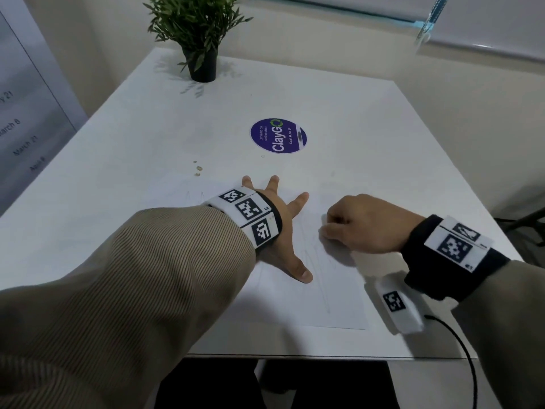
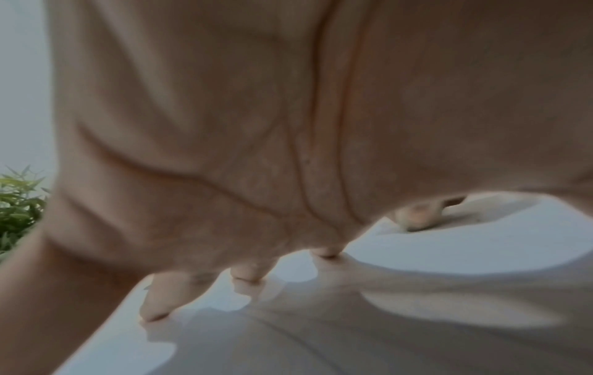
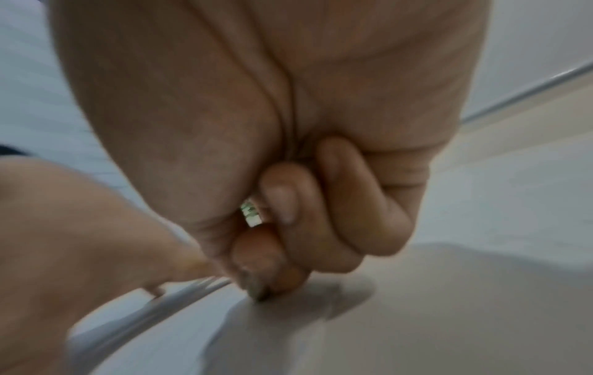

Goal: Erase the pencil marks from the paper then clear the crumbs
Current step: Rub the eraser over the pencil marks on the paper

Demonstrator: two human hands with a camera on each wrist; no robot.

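Observation:
A white sheet of paper (image 1: 330,293) with faint pencil marks lies on the white table (image 1: 177,137) near its front edge. My left hand (image 1: 280,219) lies flat on the paper with fingers spread, pressing it down; its fingertips (image 2: 154,312) touch the sheet. My right hand (image 1: 362,225) is curled just to the right of it, over the paper. In the right wrist view its fingers pinch a small white eraser (image 3: 251,214) with a green print, mostly hidden in the fist, whose lower end meets the paper.
A potted green plant (image 1: 200,39) stands at the table's far edge. A round purple ClayGo sticker (image 1: 278,135) lies mid-table. A few small crumbs or droplets (image 1: 198,169) sit beyond the paper's far left corner. A black cable (image 1: 463,349) hangs off the front right.

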